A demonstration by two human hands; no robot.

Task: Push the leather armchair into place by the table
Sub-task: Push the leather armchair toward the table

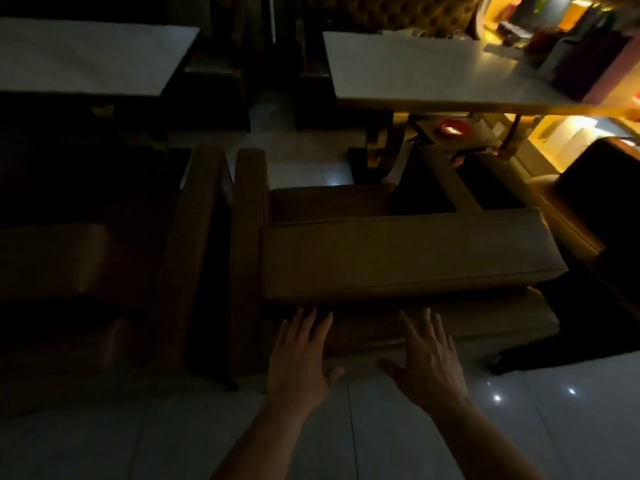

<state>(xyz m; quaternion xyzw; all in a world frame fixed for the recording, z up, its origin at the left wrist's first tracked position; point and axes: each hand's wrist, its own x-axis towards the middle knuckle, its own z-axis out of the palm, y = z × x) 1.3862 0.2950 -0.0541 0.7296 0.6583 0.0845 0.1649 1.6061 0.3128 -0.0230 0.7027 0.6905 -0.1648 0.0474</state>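
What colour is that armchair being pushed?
Brown leather armchair, dim in the head view.

Second white-topped table (pixel 90 57) at upper left, dark seating beside it. Another brown armchair (pixel 204 244) at left. Glossy pale tiled floor (pixel 519 427) with light glints. Red ashtray-like dish (pixel 449 127) on low shelf. Blurred colourful clutter (pixel 568 39) upper right.

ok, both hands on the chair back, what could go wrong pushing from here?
1. The armchair sits close beside a neighbouring chair; a skewed push may scrape them together.
2. The table has a base ahead; the chair front could hit it.
3. The glossy floor may let it slide too far.
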